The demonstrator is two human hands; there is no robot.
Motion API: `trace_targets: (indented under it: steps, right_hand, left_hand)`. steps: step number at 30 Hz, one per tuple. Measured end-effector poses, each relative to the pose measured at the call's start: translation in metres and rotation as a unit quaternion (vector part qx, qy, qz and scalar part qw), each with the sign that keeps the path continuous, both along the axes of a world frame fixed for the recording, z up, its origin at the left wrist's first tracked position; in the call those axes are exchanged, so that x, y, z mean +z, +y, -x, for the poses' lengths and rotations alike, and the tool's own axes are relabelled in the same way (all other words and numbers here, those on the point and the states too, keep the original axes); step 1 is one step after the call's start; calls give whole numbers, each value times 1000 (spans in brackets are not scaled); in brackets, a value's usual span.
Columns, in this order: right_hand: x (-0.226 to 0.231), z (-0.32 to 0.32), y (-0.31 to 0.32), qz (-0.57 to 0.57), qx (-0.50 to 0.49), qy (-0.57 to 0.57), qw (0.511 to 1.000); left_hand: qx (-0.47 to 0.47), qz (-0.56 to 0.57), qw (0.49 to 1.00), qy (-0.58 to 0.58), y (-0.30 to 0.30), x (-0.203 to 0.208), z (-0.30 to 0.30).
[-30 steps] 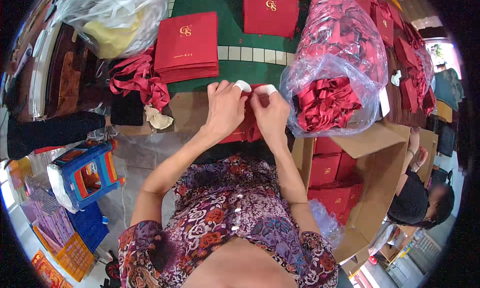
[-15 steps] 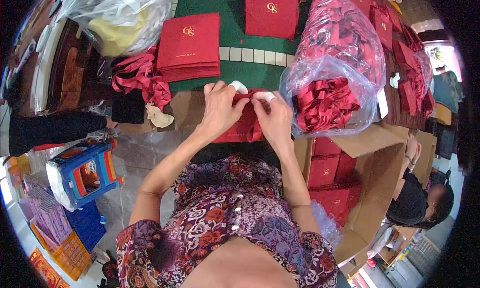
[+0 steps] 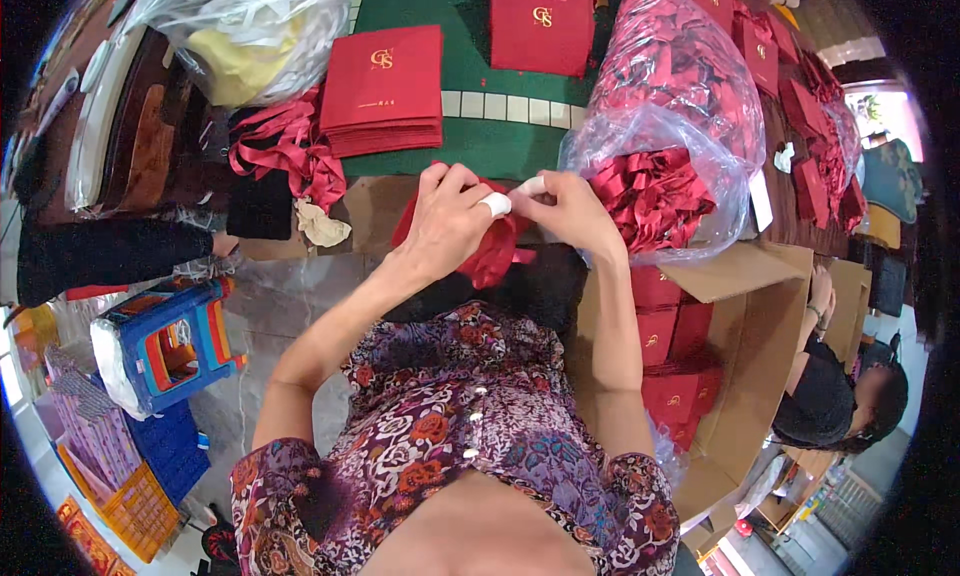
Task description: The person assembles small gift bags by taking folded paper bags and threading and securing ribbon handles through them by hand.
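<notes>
My left hand (image 3: 450, 221) is closed on a small red paper bag (image 3: 490, 256) in front of my waist. The bag is tilted and mostly covered by that hand. Red ribbon hangs at its lower side. My right hand (image 3: 572, 214) sits just to the right, thumb and forefinger pinched together close to my left fingertips. Whatever lies in that pinch is too small to make out. White tape wraps a finger on each hand. Beyond my hands, a stack of flat red bags (image 3: 382, 86) lies on the green table.
A clear plastic sack of red ribbons (image 3: 655, 201) lies at the right. Below it stands an open cardboard box (image 3: 745, 376) holding red bags. Loose red ribbons (image 3: 290, 146) lie left of the stack. Another red bag (image 3: 540, 31) stands farther back. A co-worker (image 3: 830, 396) is at the right.
My hands have drawn apart slightly, the right one moving to the right. The red bag has turned from lying flat to tilted under my left hand.
</notes>
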State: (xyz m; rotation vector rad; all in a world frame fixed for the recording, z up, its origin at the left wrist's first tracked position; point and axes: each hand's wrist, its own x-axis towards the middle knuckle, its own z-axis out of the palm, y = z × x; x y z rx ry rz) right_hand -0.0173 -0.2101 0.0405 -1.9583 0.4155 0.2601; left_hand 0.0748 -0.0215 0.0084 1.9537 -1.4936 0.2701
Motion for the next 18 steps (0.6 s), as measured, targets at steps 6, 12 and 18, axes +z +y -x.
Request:
trace_targets:
  steps: [6,12,18]
  right_hand:
    - [-54,-7,4,-58,-105,-49,992]
    - [-46,-18,11,8,-254,-153,955]
    - [-16,23,32,34,-232,-149,961]
  left_hand:
    - [-3,11,999,52,2,7,-3]
    - [16,-40,990,134,4,11,1]
    - [123,-58,967,213,5,-6,-14]
